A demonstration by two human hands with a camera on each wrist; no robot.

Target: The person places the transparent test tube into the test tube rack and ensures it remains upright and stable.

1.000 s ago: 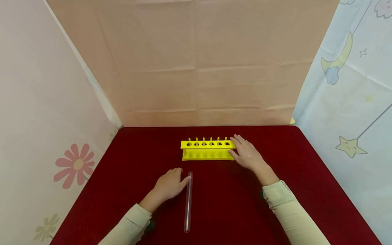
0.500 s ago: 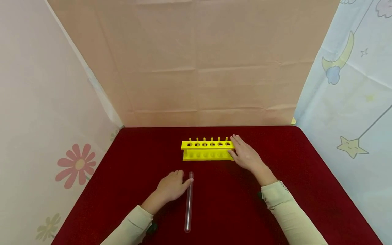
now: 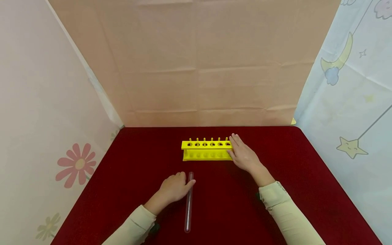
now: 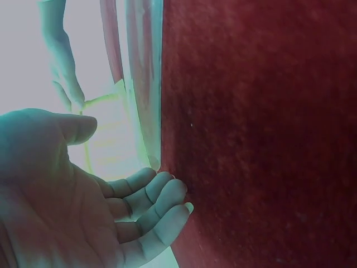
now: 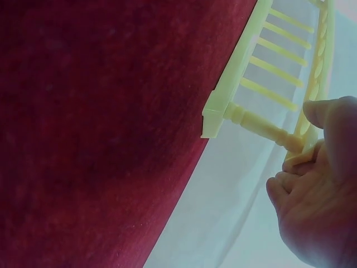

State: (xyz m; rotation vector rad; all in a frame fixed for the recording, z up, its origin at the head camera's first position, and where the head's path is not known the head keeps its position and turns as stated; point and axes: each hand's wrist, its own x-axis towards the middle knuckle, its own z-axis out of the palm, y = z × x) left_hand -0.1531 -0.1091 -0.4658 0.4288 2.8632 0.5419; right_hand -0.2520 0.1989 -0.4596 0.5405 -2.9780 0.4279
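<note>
A clear test tube (image 3: 188, 214) lies lengthwise on the dark red tabletop, in front of a yellow test tube rack (image 3: 206, 154). My left hand (image 3: 174, 187) is at the tube's far part, its thumb across the tube in the head view. In the left wrist view the thumb and loosely bent fingers (image 4: 159, 215) stand apart, with the tube (image 4: 146, 84) beyond them. At the rack's right end, my right hand (image 3: 245, 157) holds the top board between thumb and fingers, as the right wrist view shows. The rack stands upright with its holes unfilled.
The red table (image 3: 137, 146) reaches back to a beige hanging cloth (image 3: 196, 85). Pale printed cloths hang at the left (image 3: 46, 112) and right (image 3: 352, 112) sides.
My left hand has shifted slightly right and nearer, its thumb moving farther over the tube. My right hand has edged left on the rack's end. Tube and rack look practically unmoved.
</note>
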